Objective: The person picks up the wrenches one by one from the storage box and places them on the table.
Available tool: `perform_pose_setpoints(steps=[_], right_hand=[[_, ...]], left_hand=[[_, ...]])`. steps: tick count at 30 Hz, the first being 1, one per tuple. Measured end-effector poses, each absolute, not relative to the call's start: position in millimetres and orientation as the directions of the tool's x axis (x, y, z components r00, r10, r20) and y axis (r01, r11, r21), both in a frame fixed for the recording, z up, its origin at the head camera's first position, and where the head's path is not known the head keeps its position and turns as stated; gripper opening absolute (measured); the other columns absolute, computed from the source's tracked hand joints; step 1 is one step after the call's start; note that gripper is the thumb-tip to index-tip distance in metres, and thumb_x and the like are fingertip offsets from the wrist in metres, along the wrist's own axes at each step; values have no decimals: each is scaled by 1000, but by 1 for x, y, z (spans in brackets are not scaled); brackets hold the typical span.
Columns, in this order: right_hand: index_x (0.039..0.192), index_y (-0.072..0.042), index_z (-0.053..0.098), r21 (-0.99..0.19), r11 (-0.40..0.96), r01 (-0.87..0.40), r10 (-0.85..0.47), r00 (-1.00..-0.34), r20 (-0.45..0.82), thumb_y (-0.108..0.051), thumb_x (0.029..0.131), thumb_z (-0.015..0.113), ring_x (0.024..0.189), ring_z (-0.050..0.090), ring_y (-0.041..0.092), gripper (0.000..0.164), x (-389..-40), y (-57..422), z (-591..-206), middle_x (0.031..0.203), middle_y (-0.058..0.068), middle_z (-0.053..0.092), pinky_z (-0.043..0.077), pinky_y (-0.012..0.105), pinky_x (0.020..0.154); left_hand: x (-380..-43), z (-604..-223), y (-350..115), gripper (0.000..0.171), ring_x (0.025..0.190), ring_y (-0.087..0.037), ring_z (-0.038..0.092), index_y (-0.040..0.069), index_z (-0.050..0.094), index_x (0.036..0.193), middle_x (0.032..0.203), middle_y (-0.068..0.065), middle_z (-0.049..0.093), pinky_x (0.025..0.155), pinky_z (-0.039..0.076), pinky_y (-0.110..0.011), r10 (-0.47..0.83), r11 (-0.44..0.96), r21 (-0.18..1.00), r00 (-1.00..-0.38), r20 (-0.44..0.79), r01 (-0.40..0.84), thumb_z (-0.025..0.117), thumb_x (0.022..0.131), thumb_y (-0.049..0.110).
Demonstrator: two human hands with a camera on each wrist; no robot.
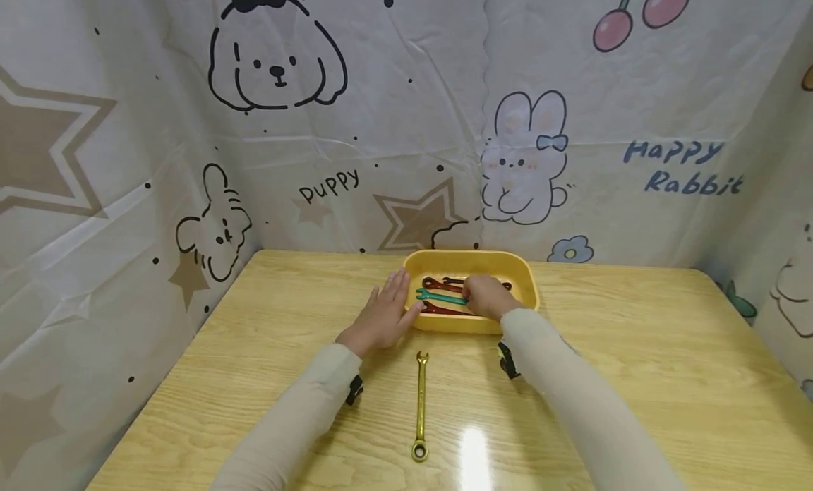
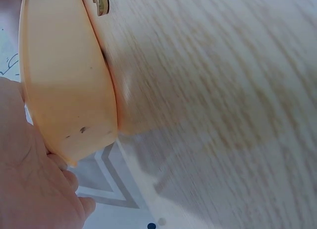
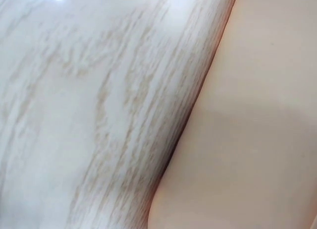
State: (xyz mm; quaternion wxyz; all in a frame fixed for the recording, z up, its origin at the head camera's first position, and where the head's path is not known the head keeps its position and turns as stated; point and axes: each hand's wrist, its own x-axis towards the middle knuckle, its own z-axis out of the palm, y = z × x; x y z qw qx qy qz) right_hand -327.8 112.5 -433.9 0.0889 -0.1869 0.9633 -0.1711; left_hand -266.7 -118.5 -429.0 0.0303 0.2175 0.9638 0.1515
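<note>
Your left hand braces the left end of a yellow tray near the far edge of the surface, fingers straight along the rim and thumb spread toward the tray's near left corner; it has hold of no wrench. Your right hand dips inside over the tray's right half, its fingers bent down and hidden, covering one end of a green wrench; whether it pinches the tool, you cannot tell from here.

Beside the green wrench, toward the tray's far edge, lie a reddish-brown wrench and a small dark wrench; a dark red wrench lies along the near wall. A gold wrench rests outside, between the tray and the surface's near edge, forked end toward the tray.

The green wrench looks to be stiff metal, modest in weight, hard to damage and perhaps slick on its glossy finish. Take it by the middle of the shank, thumb and fingertips on opposite sides, where it should balance. The tray appears light and could slide, so steady its left rim.
</note>
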Motion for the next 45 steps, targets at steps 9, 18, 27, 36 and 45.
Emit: perform_pose_setpoints(steps=[9,18,27,36,45], right_hand=[[76,-1,65,-360,861,-359,-419,-902,-101,11,81,57,66,43,17,15,-327,115,-429,73,4,54,37,30,61],[86,-2,71,-373,864,-339,-394,-916,-79,9,80,58,74,53,19,17,-322,119,-427,87,7,67,48,33,68],[92,1,72,-459,813,-358,-390,-920,27,5,80,61,74,58,21,17,-321,127,-417,85,10,67,51,37,70],[97,3,70,-620,736,-270,-276,-957,89,-4,87,67,79,61,25,13,-318,128,-396,90,14,67,51,37,70],[114,2,66,-794,594,-131,-210,-978,5,-11,92,65,81,67,21,26,-305,138,-375,98,14,69,51,29,63]], left_hand=[[-270,-428,-117,73,148,-28,0,1,2,153,160,-12,-2,117,8,-53,427,863,299,-904,-4,407,19,103,52],[-270,-432,-119,74,148,-31,2,1,1,153,161,-14,-2,116,9,-54,425,864,300,-905,-3,405,19,102,52],[-269,-432,-118,73,147,-31,1,0,4,153,161,-14,-3,116,9,-54,424,860,311,-905,4,405,22,103,50],[-269,-430,-119,75,147,-32,1,0,4,153,161,-14,-2,116,9,-53,420,865,304,-907,-2,400,18,102,53],[-268,-430,-118,75,147,-28,-2,0,3,153,161,-13,-3,117,10,-52,417,865,310,-909,-9,394,19,102,53]])
